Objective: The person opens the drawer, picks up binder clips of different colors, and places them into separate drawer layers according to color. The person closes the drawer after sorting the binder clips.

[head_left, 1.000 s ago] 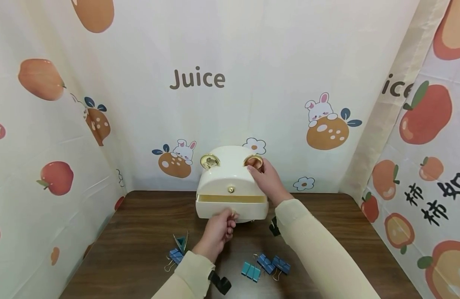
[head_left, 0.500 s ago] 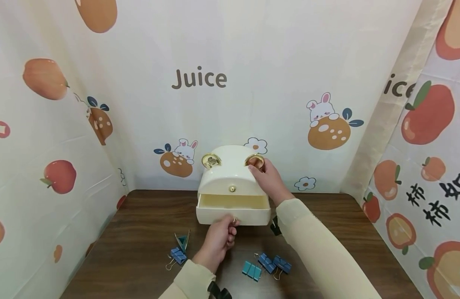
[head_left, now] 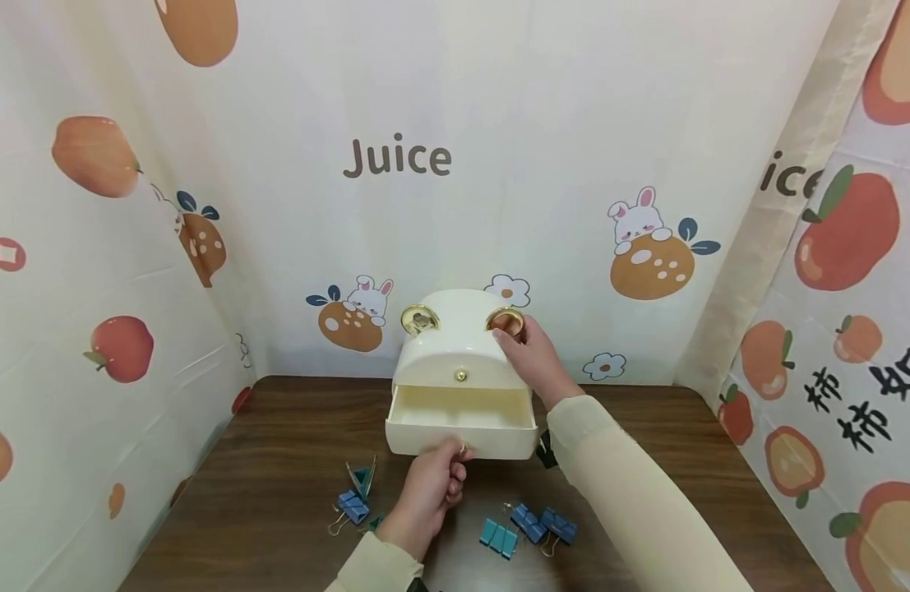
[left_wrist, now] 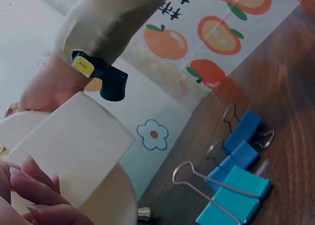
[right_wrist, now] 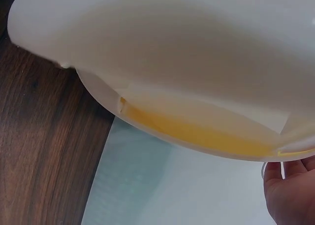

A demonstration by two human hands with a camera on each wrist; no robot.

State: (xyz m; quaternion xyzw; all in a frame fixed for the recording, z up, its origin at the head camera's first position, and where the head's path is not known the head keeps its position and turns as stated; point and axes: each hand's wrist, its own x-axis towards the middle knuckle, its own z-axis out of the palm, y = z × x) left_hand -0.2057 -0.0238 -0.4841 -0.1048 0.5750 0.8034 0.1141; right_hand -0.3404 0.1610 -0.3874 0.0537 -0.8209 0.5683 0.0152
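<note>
A small cream storage box (head_left: 455, 333) with two gold-rimmed ears stands at the back of the table. Its lower drawer (head_left: 502, 444) is pulled out, and the part of its inside that shows holds nothing. My left hand (head_left: 427, 492) pinches the small gold knob (head_left: 464, 450) on that drawer; in the left wrist view its fingers (left_wrist: 37, 188) are curled in front of the drawer. At the box's upper right, my right hand (head_left: 534, 359) grips the right gold-rimmed ear (head_left: 507, 319). The upper drawer, with its own gold knob (head_left: 460, 376), sits closed.
Right of my left hand lie a teal binder clip (head_left: 498, 538) and two blue binder clips (head_left: 527, 522). To its left are a blue binder clip (head_left: 353, 506) and a teal one (head_left: 362, 478); another is partly behind the wrist. A printed curtain (head_left: 573, 123) surrounds the wooden table (head_left: 277, 460).
My left hand has drawn the lower drawer farther out toward me, from a narrow gap to a wide opening. The right hand keeps its grip on the ear.
</note>
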